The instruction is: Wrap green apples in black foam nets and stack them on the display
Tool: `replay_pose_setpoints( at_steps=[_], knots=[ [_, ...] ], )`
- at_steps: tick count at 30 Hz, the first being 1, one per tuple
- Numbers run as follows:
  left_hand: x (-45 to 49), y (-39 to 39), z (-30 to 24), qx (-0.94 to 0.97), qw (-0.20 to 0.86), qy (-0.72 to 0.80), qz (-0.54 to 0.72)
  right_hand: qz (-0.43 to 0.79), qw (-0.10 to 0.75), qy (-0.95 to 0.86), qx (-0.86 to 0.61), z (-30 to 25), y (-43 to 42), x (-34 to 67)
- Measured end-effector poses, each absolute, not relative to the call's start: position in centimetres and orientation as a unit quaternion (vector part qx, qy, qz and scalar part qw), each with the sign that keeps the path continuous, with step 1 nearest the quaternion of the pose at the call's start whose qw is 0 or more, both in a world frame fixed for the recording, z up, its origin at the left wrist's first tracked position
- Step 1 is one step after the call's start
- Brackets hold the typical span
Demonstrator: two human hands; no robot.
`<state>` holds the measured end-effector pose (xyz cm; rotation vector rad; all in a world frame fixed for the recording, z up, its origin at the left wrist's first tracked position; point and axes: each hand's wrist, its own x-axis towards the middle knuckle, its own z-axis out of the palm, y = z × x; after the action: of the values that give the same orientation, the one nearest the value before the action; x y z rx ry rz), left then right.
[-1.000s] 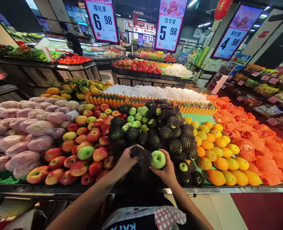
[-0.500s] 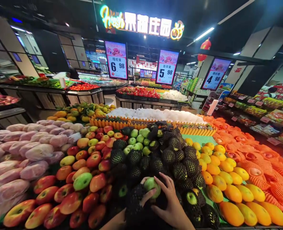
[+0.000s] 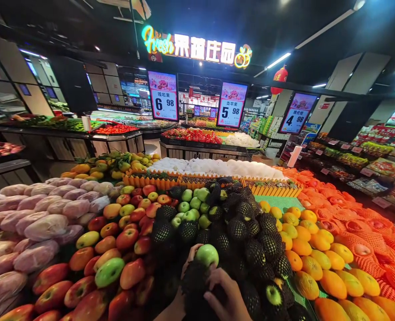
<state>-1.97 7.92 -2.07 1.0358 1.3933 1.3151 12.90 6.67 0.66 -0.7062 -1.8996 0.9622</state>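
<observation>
Overhead, a lit sign reads "Fresh 果蔬庄园". Below it hang three price screens: the left screen shows "嘎啦果 6.98", the middle screen "青苹果 5.98", and the right screen "4.98" under small characters. A red lantern hangs above the right screen.

Below, film-wrapped fruit lies at the left, next to red-and-yellow apples. Bare green apples and black-netted apples fill the centre, with oranges and orange-netted fruit to the right. Orange picket edging runs behind, before a row of white-wrapped fruit.

The green apple is in front of the netted heap, at the top of a loose black foam net. The left hand grasps the apple, its fingers along the far left side; the net hides its palm. The right hand has bent fingers just below the apple, by the net; whether they pinch it I cannot tell.

Half a second ago, the right fingers were spread beside the apple and a finger crossed its front; now its front shows clear.
</observation>
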Motion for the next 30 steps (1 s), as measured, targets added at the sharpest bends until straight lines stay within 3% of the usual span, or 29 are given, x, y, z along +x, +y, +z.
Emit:
replay_pose_setpoints(
  at_steps=[4, 7, 11, 19, 24, 30],
  knots=[
    [-2.1, 7.7, -2.3, 0.333, 0.544, 0.512, 0.576, 0.58, 0.458, -0.596, -0.314, -0.1, 7.0, 13.7],
    [-2.6, 7.4, -2.5, 0.285, 0.599, 0.476, 0.578, 0.638, 0.437, -0.532, -0.346, -1.8, 7.9, 15.0],
    [-3.2, 6.9, -2.3, 0.313, 0.598, 0.469, 0.57, 0.602, 0.388, -0.557, -0.419, -2.8, 9.1, 17.0],
    [-3.4, 5.6, -3.4, 0.487, 0.602, 0.417, 0.475, 0.608, 0.468, -0.491, -0.413, 0.0, 11.8, 14.2],
    [-3.7, 5.3, -5.2, 0.451, 0.618, 0.428, 0.481, 0.577, 0.465, -0.528, -0.416, -1.4, 10.8, 12.8],
    [-3.5, 5.2, -4.8, 0.423, 0.607, 0.487, 0.466, 0.61, 0.465, -0.557, -0.319, -3.6, 7.9, 13.3]
  ],
)
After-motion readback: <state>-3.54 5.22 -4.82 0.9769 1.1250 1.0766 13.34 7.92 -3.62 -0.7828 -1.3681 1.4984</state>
